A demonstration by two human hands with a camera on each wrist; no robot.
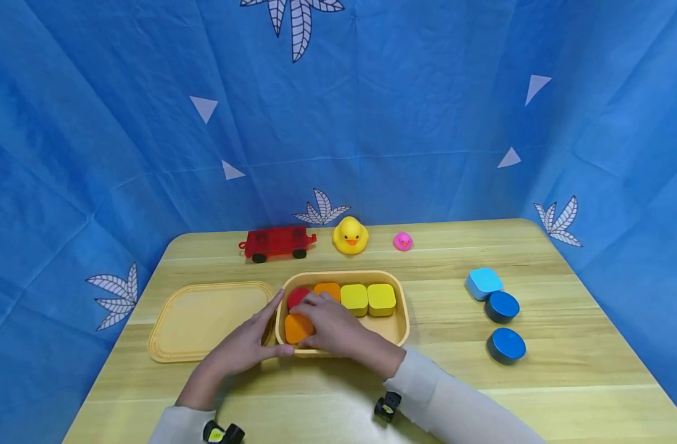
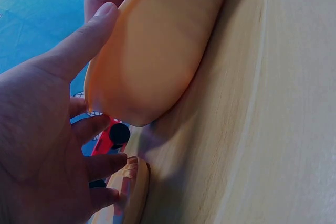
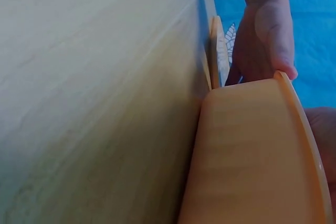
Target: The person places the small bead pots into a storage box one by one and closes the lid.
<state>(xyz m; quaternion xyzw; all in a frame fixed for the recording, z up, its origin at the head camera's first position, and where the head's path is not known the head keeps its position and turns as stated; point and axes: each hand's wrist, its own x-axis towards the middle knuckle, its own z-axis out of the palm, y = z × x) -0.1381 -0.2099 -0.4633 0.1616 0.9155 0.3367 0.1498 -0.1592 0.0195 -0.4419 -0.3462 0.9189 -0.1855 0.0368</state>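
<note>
A beige plastic box [image 1: 391,336] stands on the table and holds several rounded blocks. Its left end lies between the thumb and forefinger of my left hand [image 1: 248,345], whose straight fingers touch the rim. In the left wrist view the thumb [image 2: 86,43] rests at the rim and the other fingers are spread. My right hand [image 1: 338,324] reaches into the box and grips the orange block [image 1: 298,328] at the front left. Behind it are a red block [image 1: 298,297], another orange block [image 1: 328,290] and two yellow blocks, one of them a yellow block [image 1: 381,299] at the right.
Left of the box lies a beige lid [image 1: 211,320]. Along the back stand a red toy wagon [image 1: 277,242], a yellow duck [image 1: 350,236] and a small pink duck [image 1: 403,241]. To the right are a light blue block [image 1: 484,283] and two dark blue round blocks [image 1: 506,345].
</note>
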